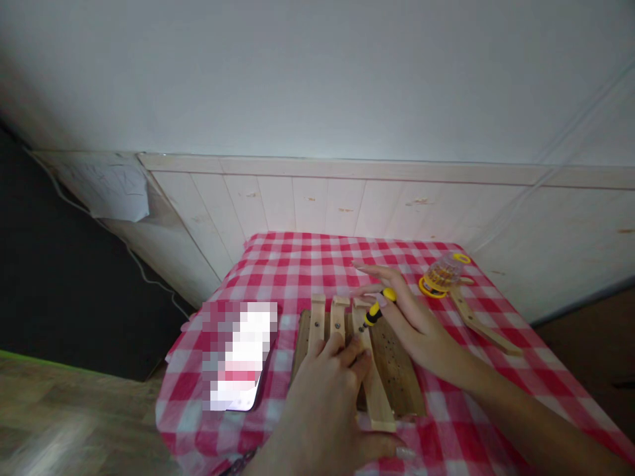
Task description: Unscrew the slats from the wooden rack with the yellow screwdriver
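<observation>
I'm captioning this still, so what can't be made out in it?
In the head view:
Phone: screen mostly masked by pixelation.
Leftmost wooden piece: lower end hidden by the left hand.
Screwdriver: tip too small to tell if seated.
Clear container: contents too blurred to identify.
Right forearm: cut off at lower right.

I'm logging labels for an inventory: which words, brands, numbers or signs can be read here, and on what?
None can be read.
Phone: screen pixelated, unreadable.
Jar: any print is too small and blurred.
Paper: faint lines, no legible words.
Screwdriver: no legible marking.
</observation>
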Demonstrator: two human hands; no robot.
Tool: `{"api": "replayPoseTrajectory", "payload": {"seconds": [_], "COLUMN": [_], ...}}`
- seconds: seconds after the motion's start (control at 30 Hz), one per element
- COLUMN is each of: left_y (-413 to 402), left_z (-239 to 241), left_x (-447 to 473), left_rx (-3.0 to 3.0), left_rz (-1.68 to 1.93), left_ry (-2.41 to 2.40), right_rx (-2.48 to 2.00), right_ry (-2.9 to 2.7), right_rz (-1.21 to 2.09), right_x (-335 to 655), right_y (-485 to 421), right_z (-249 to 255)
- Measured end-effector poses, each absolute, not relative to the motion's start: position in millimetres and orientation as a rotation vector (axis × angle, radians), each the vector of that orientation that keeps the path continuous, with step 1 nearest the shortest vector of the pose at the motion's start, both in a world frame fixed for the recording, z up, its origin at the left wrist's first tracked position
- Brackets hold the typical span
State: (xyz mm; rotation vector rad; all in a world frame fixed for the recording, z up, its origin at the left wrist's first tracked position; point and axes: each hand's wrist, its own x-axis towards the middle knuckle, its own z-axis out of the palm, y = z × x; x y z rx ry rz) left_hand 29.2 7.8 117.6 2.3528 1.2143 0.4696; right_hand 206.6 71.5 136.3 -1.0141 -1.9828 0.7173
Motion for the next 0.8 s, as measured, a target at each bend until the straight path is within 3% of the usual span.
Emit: {"api": "replayPoseTrajectory", "payload": {"seconds": [0.13, 0.4, 0.8], "left_y": [7.4, 1.7, -17.1], "left_z": [118.9, 128.7, 105.2], "left_x": [28.1, 26.2, 21.4], "left_rx": [2.321, 2.373, 2.591], "left_rz": [0.507, 0.397, 0.550], "left_ry": [1.198, 1.195, 1.264], "right_rx": [-0.920, -0.793, -0.811], "right_ry": [-1.771, -1.550, -1.934], "right_rz": [0.902, 0.768, 0.641], "right_x": [206.0, 213.0, 213.4], "right_y": [70.1, 58.9, 28.3], "right_z": [130.1, 136.6, 129.2]}}
